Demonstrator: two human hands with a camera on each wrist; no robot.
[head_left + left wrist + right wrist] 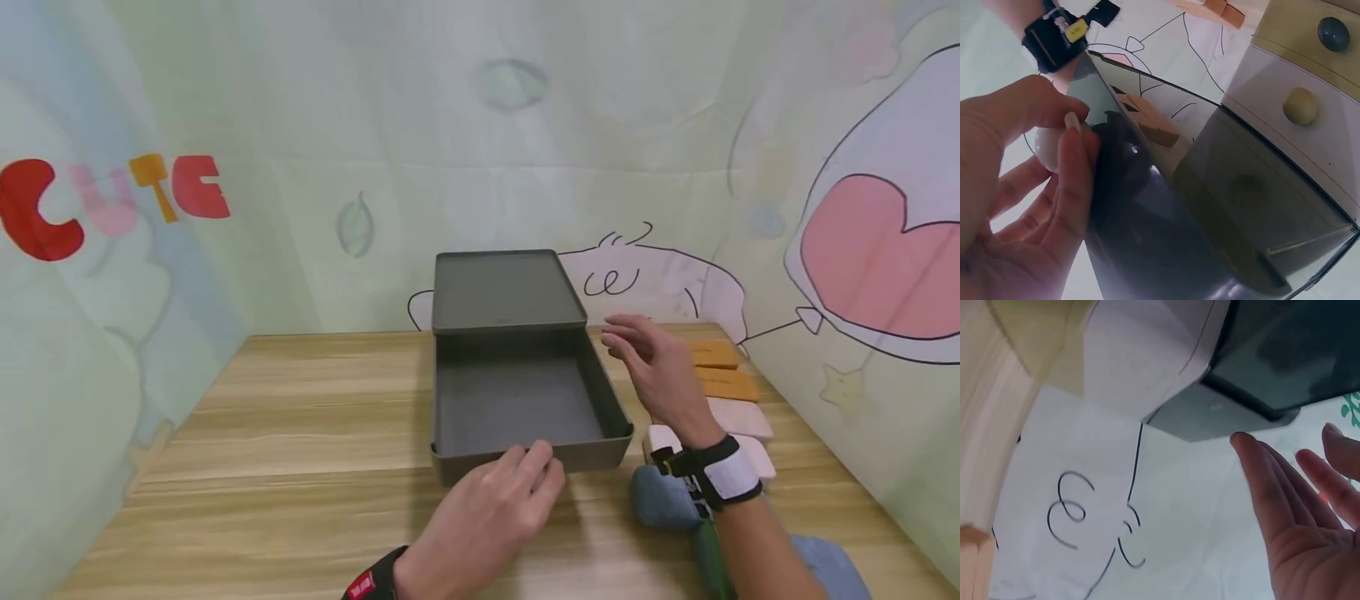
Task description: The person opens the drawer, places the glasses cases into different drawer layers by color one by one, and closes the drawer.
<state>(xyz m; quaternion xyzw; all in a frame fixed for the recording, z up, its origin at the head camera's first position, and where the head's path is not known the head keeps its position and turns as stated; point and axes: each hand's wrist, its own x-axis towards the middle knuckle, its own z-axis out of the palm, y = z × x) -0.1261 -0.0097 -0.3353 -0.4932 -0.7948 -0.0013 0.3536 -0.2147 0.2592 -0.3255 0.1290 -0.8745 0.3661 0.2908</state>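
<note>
At the front wall of the grey drawer (600, 455), your left hand (491, 508) has its thumb and fingers curled round a white knob (1049, 148); the drawer stands open, with a flat grey top (510, 292) behind it; below the drawer, a pale panel (1272, 134) carries a yellowish knob (1299, 106); to the drawer's right, near its side wall, you hold your right hand (663, 375) raised, fingers loosely extended and gripping nothing; whether a fingertip touches the drawer, I cannot tell; further right of the drawer, two orange blocks (726, 384) and some pale blocks (738, 415) lie on the wooden table (300, 417), with blue pieces (666, 500) and a green piece (714, 558) nearer you than the drawer, partly hidden by your right forearm (757, 550).
</note>
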